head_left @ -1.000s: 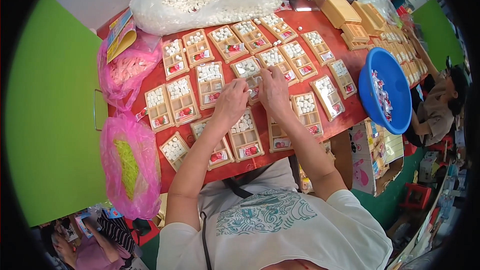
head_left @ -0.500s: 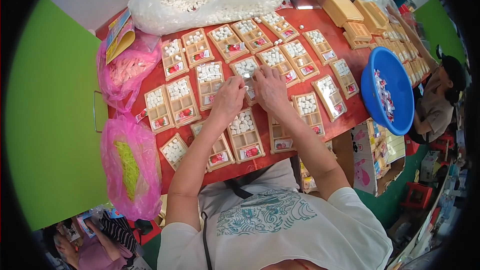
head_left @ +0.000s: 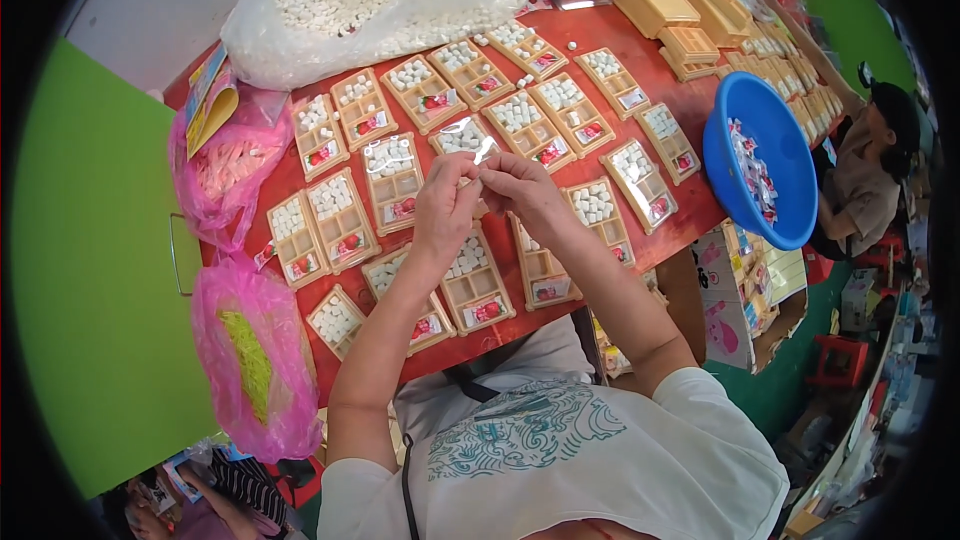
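Observation:
My left hand (head_left: pixel 447 202) and my right hand (head_left: pixel 524 190) meet over the middle of the table, thumbs and fingertips pinched close together. Whatever is between the fingertips, perhaps a small whitish piece, is too small to make out. Just beyond them lies a tan compartment tray (head_left: pixel 440 143) with white pieces under a shiny clear cover; my hands hide its near part. Next to it on the left is a similar tray (head_left: pixel 391 180). Nearer my body, my left wrist overlaps a tray (head_left: pixel 478 285) with white marshmallow-like pieces and a strawberry-printed packet.
Several more filled trays (head_left: pixel 640 185) cover the red table (head_left: pixel 690 220). A clear bag of white pieces (head_left: pixel 370 0) lies at the back. Pink bags (head_left: pixel 262 340) hang at the left edge; a blue basin (head_left: pixel 735 180) of packets stands right. A co-worker (head_left: pixel 880 160) sits at far right.
My hands have come together from their spread position on the middle tray, and the fingertips now meet. The whole view has shifted slightly, with the table things farther left.

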Demonstrator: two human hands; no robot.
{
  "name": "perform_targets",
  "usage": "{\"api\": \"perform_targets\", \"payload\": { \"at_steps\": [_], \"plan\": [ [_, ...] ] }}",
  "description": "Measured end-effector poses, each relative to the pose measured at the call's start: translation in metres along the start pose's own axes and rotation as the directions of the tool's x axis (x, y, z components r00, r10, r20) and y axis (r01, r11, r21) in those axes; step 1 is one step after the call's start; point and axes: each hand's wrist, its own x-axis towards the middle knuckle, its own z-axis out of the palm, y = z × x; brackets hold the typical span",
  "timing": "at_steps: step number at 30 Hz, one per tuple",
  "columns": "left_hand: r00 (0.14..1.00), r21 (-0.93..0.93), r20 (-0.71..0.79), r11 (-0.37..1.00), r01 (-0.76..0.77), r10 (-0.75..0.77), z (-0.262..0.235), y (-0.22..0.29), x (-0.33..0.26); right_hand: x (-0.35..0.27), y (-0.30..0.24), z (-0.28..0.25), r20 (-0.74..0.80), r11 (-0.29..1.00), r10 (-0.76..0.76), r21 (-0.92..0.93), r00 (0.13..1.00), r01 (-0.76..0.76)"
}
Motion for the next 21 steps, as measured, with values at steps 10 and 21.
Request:
{"api": "perform_targets", "payload": {
  "at_steps": [10, 21],
  "plan": [
    [0.972, 0.551, 0.164, 0.802, -0.233, 0.17, 0.012, -0.012, 0.017, 0.063, -0.008, -0.059, -0.136, 0.422, -0.555, -0.896, 0.82, 0.136],
    [0.957, 0.704, 0.284, 0.664, -0.25, 0.058, 0.011, -0.024, 0.015, 0.069, -0.01, -0.068, 0.042, 0.198, -0.571, -0.962, 0.82, 0.187]
  ]
}}
